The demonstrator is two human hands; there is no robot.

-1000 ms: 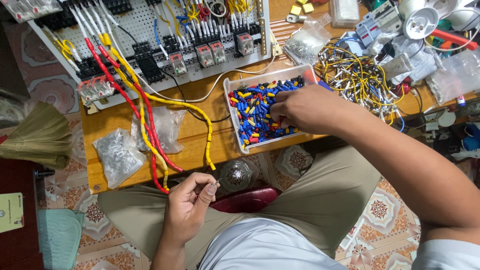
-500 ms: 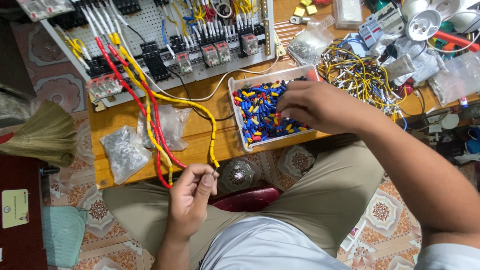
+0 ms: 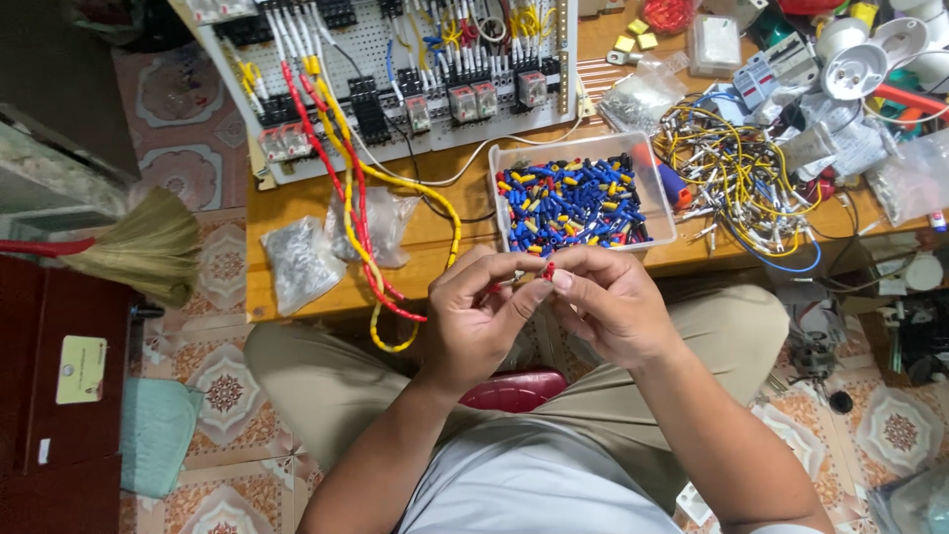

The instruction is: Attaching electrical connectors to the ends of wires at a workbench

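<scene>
Fingers (image 3: pixel 539 287) of both my hands pinch one small red insulated crimp terminal (image 3: pixel 549 269), just below the clear plastic terminal tray (image 3: pixel 583 148). Fitting step; next needs steady alignment.

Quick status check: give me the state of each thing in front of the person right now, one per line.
Left hand: raised, fingertips pinching the small red sleeve.
Right hand: grip closed on the same sleeve.
Small red sleeve: held between both hands, off the table.
Clear bin: open, filled with blue, yellow and red sleeves.
Red and yellow cables: draped off the panel over the table edge.
</scene>
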